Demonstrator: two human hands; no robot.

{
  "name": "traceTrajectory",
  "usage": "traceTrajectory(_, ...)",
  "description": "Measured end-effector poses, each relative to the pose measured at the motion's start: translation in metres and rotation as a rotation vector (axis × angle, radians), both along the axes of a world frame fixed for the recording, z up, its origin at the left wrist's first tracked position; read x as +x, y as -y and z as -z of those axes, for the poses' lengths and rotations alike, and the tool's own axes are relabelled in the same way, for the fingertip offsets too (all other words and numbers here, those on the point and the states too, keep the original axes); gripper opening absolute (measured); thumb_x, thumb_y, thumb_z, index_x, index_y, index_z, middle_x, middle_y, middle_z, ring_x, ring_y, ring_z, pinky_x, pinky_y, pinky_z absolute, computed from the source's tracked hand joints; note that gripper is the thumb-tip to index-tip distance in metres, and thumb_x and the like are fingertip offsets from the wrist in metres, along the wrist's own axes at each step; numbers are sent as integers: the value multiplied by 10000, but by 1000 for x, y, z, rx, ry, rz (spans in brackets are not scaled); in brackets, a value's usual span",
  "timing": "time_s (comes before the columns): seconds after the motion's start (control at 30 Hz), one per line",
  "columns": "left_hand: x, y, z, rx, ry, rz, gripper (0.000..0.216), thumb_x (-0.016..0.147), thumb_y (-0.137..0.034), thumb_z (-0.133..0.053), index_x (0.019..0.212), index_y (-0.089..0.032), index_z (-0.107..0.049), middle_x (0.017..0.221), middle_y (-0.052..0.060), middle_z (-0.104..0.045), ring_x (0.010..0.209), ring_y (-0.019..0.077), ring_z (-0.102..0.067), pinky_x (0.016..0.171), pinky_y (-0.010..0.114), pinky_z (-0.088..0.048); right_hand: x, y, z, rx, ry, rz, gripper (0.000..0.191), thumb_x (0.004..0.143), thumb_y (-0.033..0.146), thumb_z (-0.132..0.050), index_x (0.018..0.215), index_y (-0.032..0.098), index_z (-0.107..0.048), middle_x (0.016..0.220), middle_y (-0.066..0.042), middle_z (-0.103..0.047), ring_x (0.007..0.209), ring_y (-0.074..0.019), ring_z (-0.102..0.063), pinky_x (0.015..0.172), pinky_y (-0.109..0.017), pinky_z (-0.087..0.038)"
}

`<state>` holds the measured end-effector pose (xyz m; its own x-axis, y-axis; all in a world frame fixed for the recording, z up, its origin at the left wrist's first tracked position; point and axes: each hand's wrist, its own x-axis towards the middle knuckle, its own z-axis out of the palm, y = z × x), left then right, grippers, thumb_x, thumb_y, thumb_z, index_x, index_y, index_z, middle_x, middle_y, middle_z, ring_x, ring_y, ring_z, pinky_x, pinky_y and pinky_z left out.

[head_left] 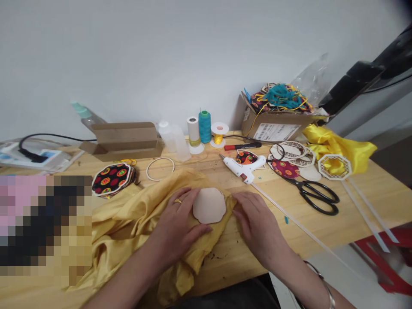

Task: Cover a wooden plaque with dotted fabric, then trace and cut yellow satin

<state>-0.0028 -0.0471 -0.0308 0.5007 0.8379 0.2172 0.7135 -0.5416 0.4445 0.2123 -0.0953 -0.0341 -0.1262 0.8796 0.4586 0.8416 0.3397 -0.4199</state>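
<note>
A pale scalloped wooden piece (209,205) lies on a sheet of yellow fabric (128,223) spread over the wooden table (244,253). My left hand (177,223) rests flat on the fabric with its fingers against the piece's left edge; a ring shows on one finger. My right hand (257,219) presses on the fabric at the piece's right side, fingers curled toward it. Neither hand lifts anything.
A white glue gun (243,166), black scissors (317,195), a wooden ring (160,168), patterned fabric discs (111,179), thread spools (204,126), cut wooden shapes (334,166), a cardboard box (277,124) of scraps and bright yellow satin (337,146) lie behind. A blurred patch covers the left.
</note>
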Motion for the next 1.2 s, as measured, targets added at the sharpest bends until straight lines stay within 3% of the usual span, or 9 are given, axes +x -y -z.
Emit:
traceTrajectory(0.2,-1,0,2,-15,-8,7,623,759,-336,-651,1330,-206,-439,1231,125,-620,1197,347,-521,966,523,-473,-6,0,-3,8,23,-37,272,849,82,-514,1112,62,-580,1046,-168,-653,996,-286,-558,858,-485,-533)
traceTrajectory(0.37,-1,0,5,-32,-27,16,622,777,-353,-650,1326,-174,-418,1273,135,-587,1224,315,-492,995,499,-448,-21,-4,-4,-38,48,-111,399,825,157,-622,1196,28,-551,1177,-206,-611,1111,-314,-525,924,-489,-522)
traceTrajectory(0.57,0,1,7,-24,-17,29,641,804,-409,-633,1342,-167,-383,1304,148,-559,1244,309,-467,1019,519,-415,-28,-5,-2,6,147,-153,373,799,151,-664,1145,34,-588,1146,-213,-637,1069,-336,-572,888,-502,-550)
traceTrajectory(0.83,0,1,6,-34,-33,30,668,801,-405,-638,1348,-150,-353,1319,157,-542,1245,299,-468,1035,505,-406,-28,-2,7,-83,107,-92,380,824,199,-635,1163,38,-572,1199,-220,-604,1100,-344,-551,920,-534,-522)
traceTrajectory(1.07,0,1,7,-34,-4,26,682,793,-394,-651,1368,-225,-325,1314,125,-547,1234,305,-483,1021,525,-412,-27,1,6,-128,-7,-66,441,836,204,-618,1236,59,-500,1252,-213,-556,1174,-324,-493,975,-542,-476)
traceTrajectory(1.2,-1,0,5,-33,-31,38,672,799,-406,-636,1356,-192,-327,1308,143,-548,1238,319,-477,1025,528,-406,-27,1,6,-134,-14,-73,442,840,202,-615,1241,69,-488,1258,-210,-550,1178,-326,-484,978,-559,-466)
